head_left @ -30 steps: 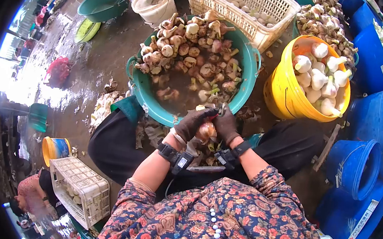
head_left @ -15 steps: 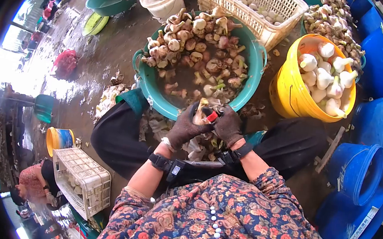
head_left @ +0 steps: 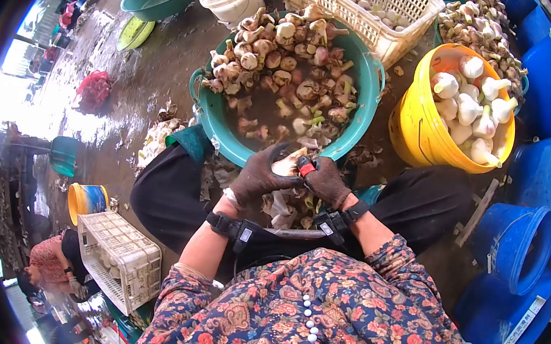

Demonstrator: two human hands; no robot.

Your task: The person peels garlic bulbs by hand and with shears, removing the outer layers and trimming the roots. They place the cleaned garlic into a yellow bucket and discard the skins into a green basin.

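Over the near rim of a green tub [head_left: 359,130], my left hand [head_left: 258,177], in a dark glove, is closed around a garlic bulb [head_left: 286,166]. My right hand [head_left: 329,182], gloved too, presses against the bulb's right side with its fingers wrapped round a small red-and-black tool [head_left: 306,168]. Most of that tool is hidden, so its exact kind does not show. Inside the tub, unpeeled garlic bulbs [head_left: 279,59] are heaped at the back and lie in murky water in front. Garlic skins [head_left: 282,209] lie below my hands, between my legs.
A yellow bucket [head_left: 412,132] of pale, clean garlic bulbs stands right of the tub. Behind are a cream crate [head_left: 393,47] and a white bucket [head_left: 232,2]. Blue containers [head_left: 510,248] line the right. Another person [head_left: 51,260] sits at lower left beside a white crate [head_left: 118,259].
My left hand has moved slightly left and its grip on the garlic bulb has turned, with the bulb tilting rightward. My right hand stays at the bulb with the red-and-black tool.
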